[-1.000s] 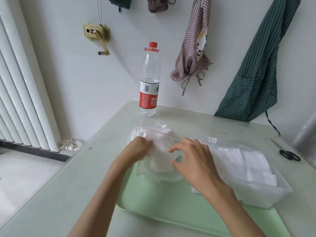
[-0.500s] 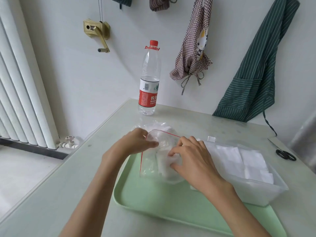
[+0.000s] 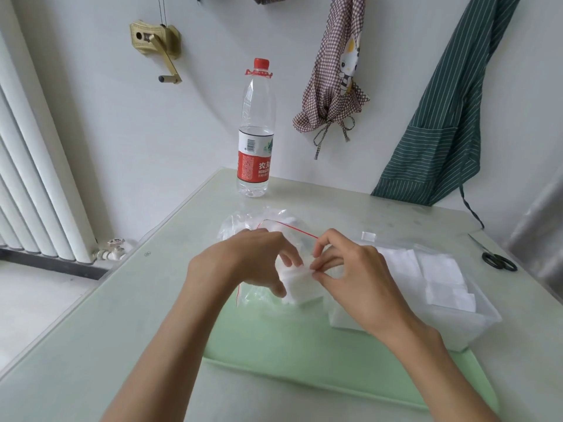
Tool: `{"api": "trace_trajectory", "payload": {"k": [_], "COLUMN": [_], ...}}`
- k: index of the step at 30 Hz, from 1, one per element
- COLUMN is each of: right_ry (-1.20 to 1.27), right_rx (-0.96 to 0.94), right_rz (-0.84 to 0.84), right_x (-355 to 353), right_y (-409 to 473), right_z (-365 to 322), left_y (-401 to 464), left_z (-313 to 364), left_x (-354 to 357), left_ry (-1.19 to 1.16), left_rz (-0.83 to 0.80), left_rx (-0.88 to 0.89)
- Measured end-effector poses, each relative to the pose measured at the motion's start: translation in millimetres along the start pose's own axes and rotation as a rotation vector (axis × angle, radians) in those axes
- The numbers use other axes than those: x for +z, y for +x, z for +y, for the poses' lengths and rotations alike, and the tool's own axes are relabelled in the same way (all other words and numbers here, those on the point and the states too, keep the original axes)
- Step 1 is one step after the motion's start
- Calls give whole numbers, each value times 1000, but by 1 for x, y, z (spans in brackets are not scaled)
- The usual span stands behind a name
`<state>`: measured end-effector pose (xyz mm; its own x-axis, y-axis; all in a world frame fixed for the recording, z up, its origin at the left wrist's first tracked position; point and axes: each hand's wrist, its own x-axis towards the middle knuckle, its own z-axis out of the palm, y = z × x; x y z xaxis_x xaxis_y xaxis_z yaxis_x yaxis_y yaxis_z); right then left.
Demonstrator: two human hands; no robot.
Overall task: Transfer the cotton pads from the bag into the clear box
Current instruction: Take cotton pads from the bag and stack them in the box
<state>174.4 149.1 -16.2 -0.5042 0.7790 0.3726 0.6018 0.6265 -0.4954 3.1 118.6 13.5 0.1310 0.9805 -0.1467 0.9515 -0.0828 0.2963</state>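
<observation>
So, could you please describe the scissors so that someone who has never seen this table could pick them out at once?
Start at the pale green table and follow it to its far right edge, past the clear box of white cotton pads. The scissors lie flat there, alone on the bare tabletop, below the hanging green striped apron. They are the only dark item on the table, with black loop handles.

Over a green tray [image 3: 304, 354] on the counter [image 3: 122, 330], the left hand [image 3: 243, 266] holds a clear bag [image 3: 259, 220] while the right hand [image 3: 356, 278] pinches white cotton pads [image 3: 300, 287] at its red-lined mouth. A clear box [image 3: 463, 327] of pads sits just right; a water bottle [image 3: 256, 132] stands behind.
</observation>
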Motion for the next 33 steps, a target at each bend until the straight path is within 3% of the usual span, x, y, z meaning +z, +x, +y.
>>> {"api": "trace_trajectory", "payload": {"k": [6,11,14,17,22,29,33], "right_ry": [-202,-347,-126,265,685,931,851], "right_rx": [-33,-212,-161,30,276,356,378], "right_rz": [-108,-86,4,11,36,-189,29], "right_x": [4,6,-8,-22,-27,-52,-51], "right_y": [-5,2,3,-1,-3,-9,-7], "right_z": [-2,-3,0,-5,-3,11,16], "left_y": [11,9,0,-7,-2,12,21], "left_z": [-5,-6,-8,-7,2,15,35], "left_x": [10,8,-3,-12,-13,-2,10], "left_ry": [86,79,-123,-305,-647,-920,-916], "left_rz": [10,3,21,77,163,254,385], "left_rx": [-39,-26,61,150,108,2,41]}}
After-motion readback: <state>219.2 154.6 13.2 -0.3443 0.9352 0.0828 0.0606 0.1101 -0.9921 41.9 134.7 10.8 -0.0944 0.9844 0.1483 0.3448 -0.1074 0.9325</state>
